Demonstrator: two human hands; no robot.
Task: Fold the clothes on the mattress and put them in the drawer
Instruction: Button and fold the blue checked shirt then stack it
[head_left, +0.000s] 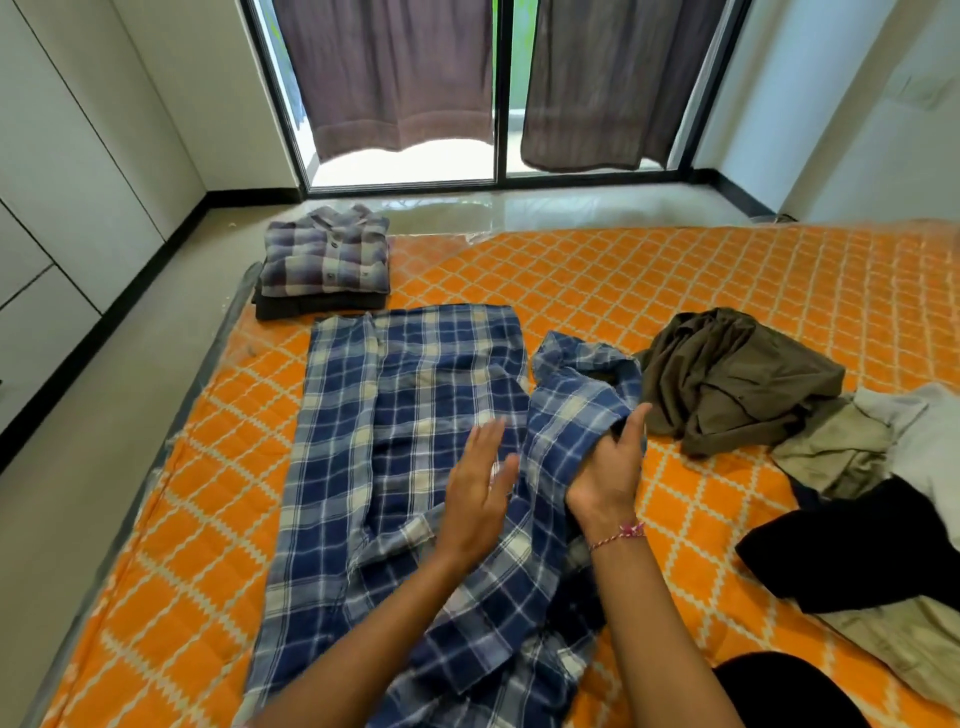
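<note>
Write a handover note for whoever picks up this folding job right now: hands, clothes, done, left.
Left hand: open, flat over the blue plaid shirt, which lies spread on the orange mattress.
Right hand: fingers grip the shirt's right sleeve, lifted, apparently to fold inward.
Done: a folded grey plaid shirt sits on a folded dark garment at the mattress's far left corner.
Left: finish the blue shirt; fold the olive garment and the mixed pile of beige, white and black clothes on the right; move everything to the drawer, which is not in view.

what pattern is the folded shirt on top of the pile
Grey and purple plaid, folded shirt, clearest in the head view.
</note>
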